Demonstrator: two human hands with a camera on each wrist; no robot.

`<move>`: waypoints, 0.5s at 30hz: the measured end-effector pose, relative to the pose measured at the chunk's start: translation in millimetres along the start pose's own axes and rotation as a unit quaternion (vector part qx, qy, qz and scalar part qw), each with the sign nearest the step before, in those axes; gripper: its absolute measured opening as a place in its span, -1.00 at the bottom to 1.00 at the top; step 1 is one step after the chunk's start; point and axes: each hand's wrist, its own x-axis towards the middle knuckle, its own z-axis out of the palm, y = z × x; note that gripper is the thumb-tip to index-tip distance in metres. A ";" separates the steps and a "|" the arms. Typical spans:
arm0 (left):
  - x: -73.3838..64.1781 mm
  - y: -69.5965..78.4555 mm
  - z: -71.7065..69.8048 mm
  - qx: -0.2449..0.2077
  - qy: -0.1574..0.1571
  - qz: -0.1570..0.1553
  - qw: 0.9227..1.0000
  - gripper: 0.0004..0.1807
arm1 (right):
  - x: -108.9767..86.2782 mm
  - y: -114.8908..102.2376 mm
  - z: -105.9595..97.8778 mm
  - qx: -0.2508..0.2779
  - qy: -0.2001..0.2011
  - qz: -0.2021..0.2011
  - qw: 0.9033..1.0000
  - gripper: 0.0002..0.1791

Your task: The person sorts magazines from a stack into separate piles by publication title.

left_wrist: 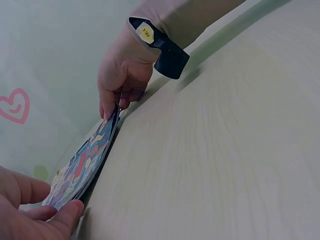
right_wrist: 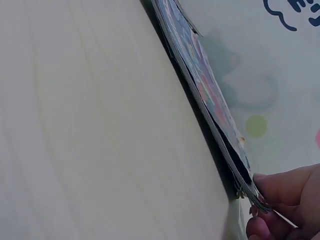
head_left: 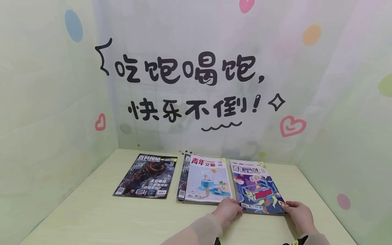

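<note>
A dark purple magazine [head_left: 258, 190] with a colourful cover lies at the right of the table, on top of another whose upper edge shows behind it. My left hand [head_left: 227, 211] grips its near left corner; in the left wrist view that hand's thumb and fingers [left_wrist: 35, 192] are around the corner. At the near right corner my right hand [head_left: 300, 216] pinches the magazine, thumb on top and fingers beneath. In the right wrist view the pages [right_wrist: 210, 117] fan slightly apart near the right fingers [right_wrist: 285, 187].
Left of my left hand lies a pile with a white magazine [head_left: 209, 182] on top and a dark one partly under it. Farther left is a single dark magazine [head_left: 147, 177]. The pale table [head_left: 101, 217] meets printed fabric walls [head_left: 196, 136] at the back and sides.
</note>
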 end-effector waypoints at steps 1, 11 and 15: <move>-1.0 0.0 -1.4 0.000 -0.002 -0.004 1.000 -0.58 | -1.0 0.3 -0.7 -0.015 0.002 -0.008 1.000 -0.45; -14.1 2.0 -26.0 0.063 -0.030 -0.024 0.997 -0.72 | -21.7 -25.3 7.3 -0.110 0.015 -0.095 0.989 -0.46; -16.1 4.0 -42.6 0.088 -0.039 -0.011 0.995 -0.75 | -30.5 -40.1 26.3 -0.103 -0.002 -0.111 0.989 -0.49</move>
